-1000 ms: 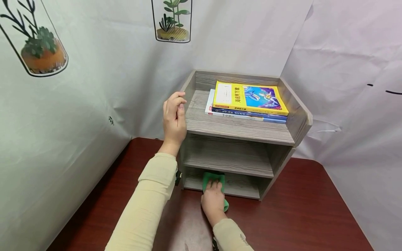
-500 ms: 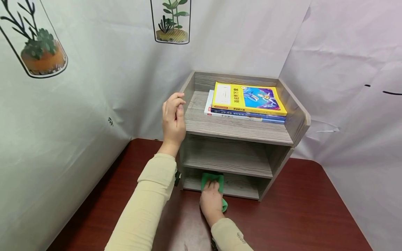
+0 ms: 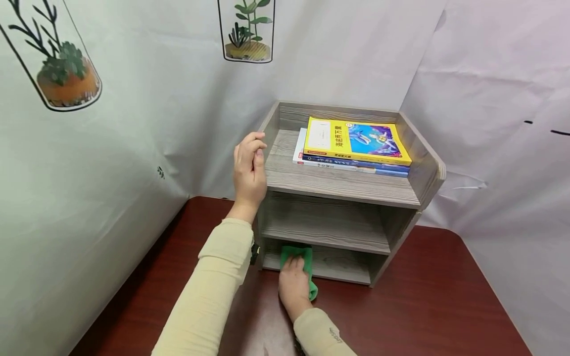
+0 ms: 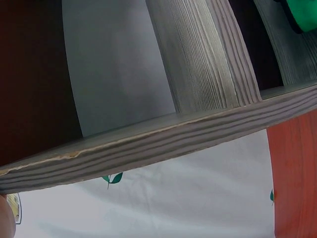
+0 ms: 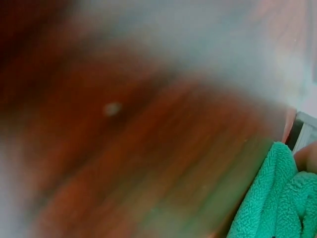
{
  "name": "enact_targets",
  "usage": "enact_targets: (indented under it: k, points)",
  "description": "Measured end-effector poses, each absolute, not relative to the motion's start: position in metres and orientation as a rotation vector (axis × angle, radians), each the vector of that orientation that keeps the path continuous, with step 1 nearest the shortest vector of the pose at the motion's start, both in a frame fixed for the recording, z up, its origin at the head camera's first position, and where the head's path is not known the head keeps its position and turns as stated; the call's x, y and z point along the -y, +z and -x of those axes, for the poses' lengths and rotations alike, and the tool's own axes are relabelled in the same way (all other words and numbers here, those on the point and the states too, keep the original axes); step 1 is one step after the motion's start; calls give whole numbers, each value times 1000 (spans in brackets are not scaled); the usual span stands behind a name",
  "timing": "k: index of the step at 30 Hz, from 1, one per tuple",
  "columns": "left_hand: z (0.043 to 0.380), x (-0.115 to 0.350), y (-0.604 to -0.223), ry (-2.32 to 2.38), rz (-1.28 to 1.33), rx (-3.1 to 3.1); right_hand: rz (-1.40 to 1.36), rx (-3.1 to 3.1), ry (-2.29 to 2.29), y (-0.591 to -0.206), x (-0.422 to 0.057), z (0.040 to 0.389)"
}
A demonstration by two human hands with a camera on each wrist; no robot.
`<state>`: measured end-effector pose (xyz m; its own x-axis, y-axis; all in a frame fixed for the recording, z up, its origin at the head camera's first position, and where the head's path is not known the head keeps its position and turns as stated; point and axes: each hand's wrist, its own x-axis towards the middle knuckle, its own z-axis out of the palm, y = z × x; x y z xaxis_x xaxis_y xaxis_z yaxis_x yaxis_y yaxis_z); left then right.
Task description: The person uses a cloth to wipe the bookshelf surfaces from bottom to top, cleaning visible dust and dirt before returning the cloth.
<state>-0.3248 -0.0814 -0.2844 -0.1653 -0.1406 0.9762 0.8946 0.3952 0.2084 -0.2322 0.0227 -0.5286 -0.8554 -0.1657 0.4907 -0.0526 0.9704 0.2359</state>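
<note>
A small grey wood-grain shelf unit (image 3: 340, 240) stands on the dark red table. My left hand (image 3: 249, 170) grips the front edge of its left side panel near the top, fingers bent over it. In the left wrist view that side panel (image 4: 148, 148) runs across the picture, and a fingertip shows at the lower left corner. My right hand (image 3: 295, 283) holds a green cloth (image 3: 307, 254) against the bottom shelf, toward its left end. Bunched folds of the towelling cloth (image 5: 267, 198) show beside a finger in the right wrist view.
Several stacked books (image 3: 356, 141), a yellow one uppermost, lie on the top shelf between raised sides. Pale wall sheets printed with potted plants stand close behind and beside the red table (image 3: 427, 296). A middle shelf (image 3: 329, 237) sits above the right hand.
My right hand and the green cloth have slid left along the bottom shelf. The left hand keeps its place on the side panel.
</note>
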Motion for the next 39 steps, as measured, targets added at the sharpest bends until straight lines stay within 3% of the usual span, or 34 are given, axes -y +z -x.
enact_targets:
  k: [39]
  points:
    - [328,82,-288,-1069,716,1454,-137,2632,-452,-525,12,237]
